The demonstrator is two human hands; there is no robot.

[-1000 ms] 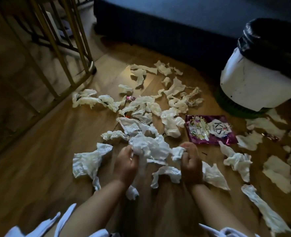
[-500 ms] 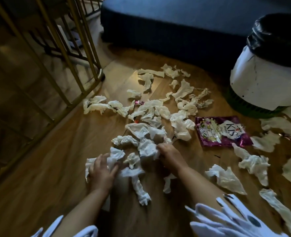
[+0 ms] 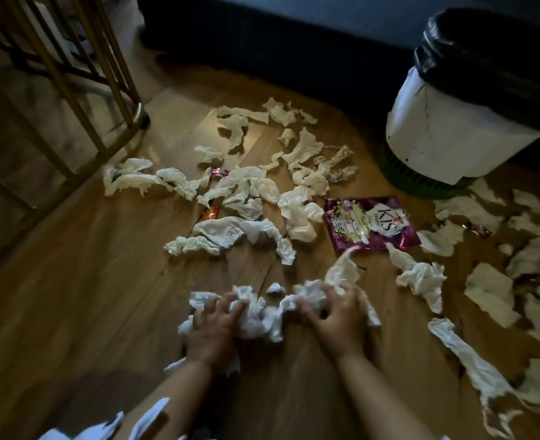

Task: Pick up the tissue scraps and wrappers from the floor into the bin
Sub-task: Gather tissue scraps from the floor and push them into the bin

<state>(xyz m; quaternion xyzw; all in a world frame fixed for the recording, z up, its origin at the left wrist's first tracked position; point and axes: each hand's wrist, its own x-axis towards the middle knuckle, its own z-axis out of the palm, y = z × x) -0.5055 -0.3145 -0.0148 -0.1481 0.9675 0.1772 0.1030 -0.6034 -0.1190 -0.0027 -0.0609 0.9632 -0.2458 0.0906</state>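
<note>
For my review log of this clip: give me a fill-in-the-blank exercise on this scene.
1. The left hand and right hand grip a bunch of tissue scraps on the ____.
2. The white bin is lined with a ____ bag.
3. The purple wrapper shows the letters ____.
Missing words: floor, black, KIS.

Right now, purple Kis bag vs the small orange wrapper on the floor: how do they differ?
Size: the purple Kis bag is much larger than the small orange wrapper.
Colour: the bag is purple with white print; the wrapper is orange.
Exposure: the bag lies flat, mostly in the open; the wrapper peeks out at the edge of tissue scraps.
Shared: both lie on the floor, outside the bin.
</note>
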